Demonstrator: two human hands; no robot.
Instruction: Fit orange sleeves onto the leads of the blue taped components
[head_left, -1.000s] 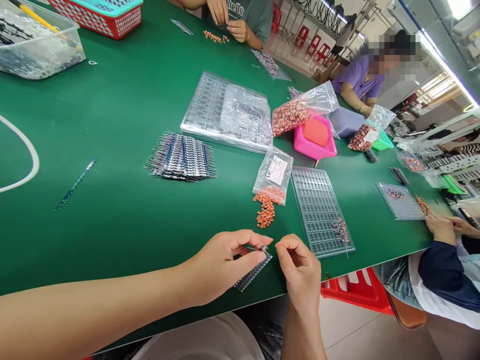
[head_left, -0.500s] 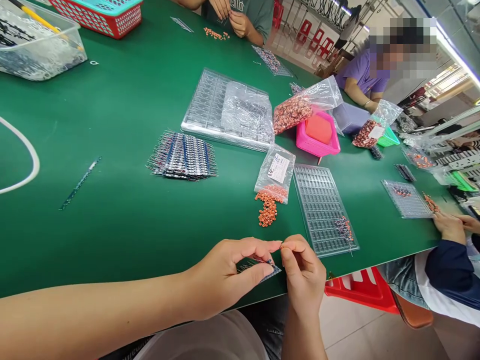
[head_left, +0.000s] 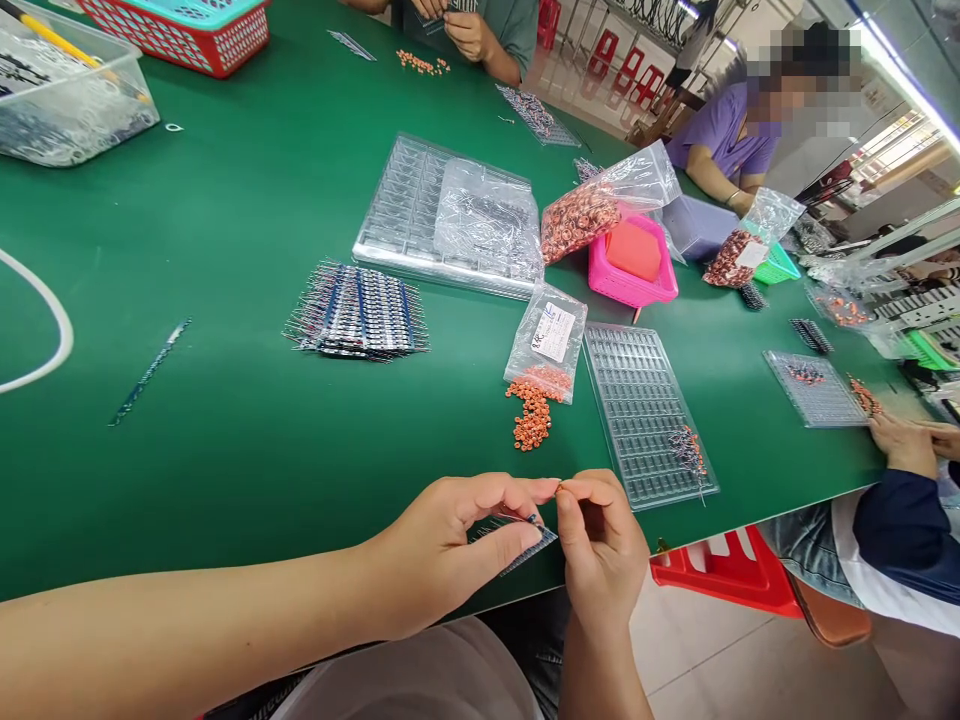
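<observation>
My left hand point(head_left: 469, 540) grips a strip of small circuit boards point(head_left: 534, 550) with thin wire leads, thumb below and forefinger stretched out toward the right. Against that forefinger's tip, my right hand point(head_left: 607, 535) pinches a tiny orange ring point(head_left: 560, 488) between thumb and forefinger; much of the ring is hidden. Just beyond my hands lies a heap of loose orange rings point(head_left: 531, 425), spilling from a labelled zip bag point(head_left: 551, 335). To the right, a clear plastic tray point(head_left: 637, 400) carries a small cluster of wired parts with orange rings point(head_left: 688, 452) in its near right corner.
A stack of board strips point(head_left: 360, 310) and a larger clear tray point(head_left: 397, 200) lie ahead. Behind are a bag of copper-coloured rings point(head_left: 581, 220) and a pink basket point(head_left: 634, 285). One strip point(head_left: 150, 372) lies left. Co-workers sit across and at right point(head_left: 904, 445).
Both hands keep their grip, the fingertips still meeting at the orange ring. The whole view has shifted slightly. Across the table, a co-worker's hands now show a strip more plainly.
</observation>
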